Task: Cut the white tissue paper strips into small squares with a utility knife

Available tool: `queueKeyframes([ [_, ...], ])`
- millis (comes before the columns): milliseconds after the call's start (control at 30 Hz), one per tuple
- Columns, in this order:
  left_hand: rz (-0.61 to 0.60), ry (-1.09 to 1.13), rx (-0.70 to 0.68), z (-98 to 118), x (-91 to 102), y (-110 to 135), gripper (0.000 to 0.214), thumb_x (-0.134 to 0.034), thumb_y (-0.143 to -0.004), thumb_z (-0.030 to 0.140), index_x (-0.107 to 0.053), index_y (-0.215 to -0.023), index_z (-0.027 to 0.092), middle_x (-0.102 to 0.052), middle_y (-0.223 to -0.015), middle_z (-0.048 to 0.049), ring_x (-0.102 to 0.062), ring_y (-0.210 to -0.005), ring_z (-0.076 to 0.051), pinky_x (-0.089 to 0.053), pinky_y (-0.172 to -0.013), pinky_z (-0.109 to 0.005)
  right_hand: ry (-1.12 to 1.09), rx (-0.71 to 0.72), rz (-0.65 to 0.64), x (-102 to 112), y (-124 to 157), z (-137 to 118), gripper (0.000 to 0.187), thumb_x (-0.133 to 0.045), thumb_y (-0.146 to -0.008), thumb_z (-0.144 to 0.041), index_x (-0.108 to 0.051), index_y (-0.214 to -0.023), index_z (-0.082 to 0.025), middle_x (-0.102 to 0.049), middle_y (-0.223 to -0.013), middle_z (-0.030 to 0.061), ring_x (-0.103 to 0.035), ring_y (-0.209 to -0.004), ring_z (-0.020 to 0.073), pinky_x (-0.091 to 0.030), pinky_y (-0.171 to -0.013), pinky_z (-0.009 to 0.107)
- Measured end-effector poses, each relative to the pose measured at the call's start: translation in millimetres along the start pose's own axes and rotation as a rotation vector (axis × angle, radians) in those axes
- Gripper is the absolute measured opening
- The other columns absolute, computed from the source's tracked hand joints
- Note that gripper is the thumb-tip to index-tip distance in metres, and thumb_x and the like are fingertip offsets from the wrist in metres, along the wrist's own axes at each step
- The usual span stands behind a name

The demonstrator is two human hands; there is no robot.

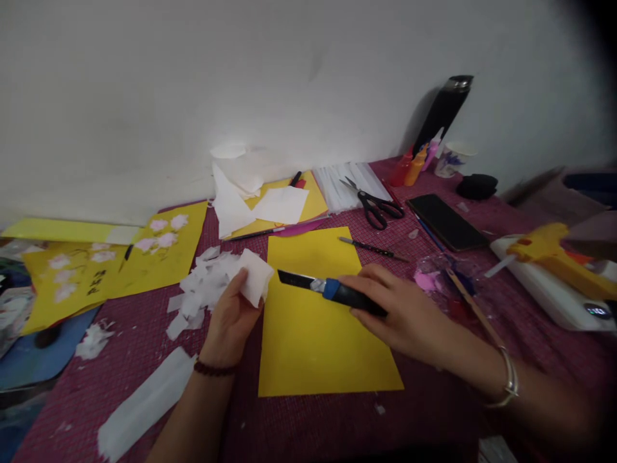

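Observation:
My left hand (234, 321) is closed on a small white piece of paper (255, 276), pinched between thumb and fingers at the left edge of a yellow sheet (313, 347). In my right hand (400, 308) is a utility knife (349, 297) with a dark blade and a blue and black handle. Its blade points left over the yellow sheet, and a small gap parts its tip from the white paper. Beside my left hand lies a heap of small white paper pieces (205, 283). A folded white paper strip (147, 402) rests at the lower left.
Behind the sheet lie a brush (371, 248), black scissors (373, 202) and white glue sticks (344, 183). A phone (448, 222), a yellow glue gun (563, 257) and a tall black flask (443, 112) are on the right. Decorated yellow sheets (164, 263) lie at the left.

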State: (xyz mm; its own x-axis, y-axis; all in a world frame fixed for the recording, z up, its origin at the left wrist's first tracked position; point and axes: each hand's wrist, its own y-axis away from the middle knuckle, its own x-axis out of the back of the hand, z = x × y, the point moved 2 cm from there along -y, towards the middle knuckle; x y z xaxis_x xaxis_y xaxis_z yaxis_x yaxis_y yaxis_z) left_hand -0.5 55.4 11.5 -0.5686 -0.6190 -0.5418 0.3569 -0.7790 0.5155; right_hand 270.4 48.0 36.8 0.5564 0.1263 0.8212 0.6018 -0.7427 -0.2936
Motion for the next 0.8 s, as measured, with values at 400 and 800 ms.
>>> queueKeyframes([
  [400,-0.04,-0.1,-0.02,-12.0,5.4,-3.8,0.021,-0.056,-0.089,0.012,-0.068,-0.107,0.016,-0.075,-0.099,-0.0066,-0.071,-0.087,-0.017,-0.059,-0.079,-0.027,-0.039,-0.046,-0.092,-16.5,3.4,11.2,0.045,-0.051,-0.088,-0.015,-0.052,-0.131,-0.026,-0.06,-0.103,0.0082,-0.062,-0.086,0.0198,-0.053,-0.074,0.034],
  [800,-0.108,-0.463,-0.066,-7.4,-2.8,19.3,0.021,-0.081,-0.066,0.016,-0.06,-0.064,0.014,-0.06,-0.059,0.0048,-0.05,-0.046,-0.005,-0.042,-0.043,-0.014,-0.01,-0.114,-0.056,-17.1,3.3,19.3,0.046,-0.053,-0.087,-0.015,-0.051,-0.132,-0.026,-0.058,-0.106,0.0074,-0.061,-0.088,0.0191,-0.052,-0.079,0.034],
])
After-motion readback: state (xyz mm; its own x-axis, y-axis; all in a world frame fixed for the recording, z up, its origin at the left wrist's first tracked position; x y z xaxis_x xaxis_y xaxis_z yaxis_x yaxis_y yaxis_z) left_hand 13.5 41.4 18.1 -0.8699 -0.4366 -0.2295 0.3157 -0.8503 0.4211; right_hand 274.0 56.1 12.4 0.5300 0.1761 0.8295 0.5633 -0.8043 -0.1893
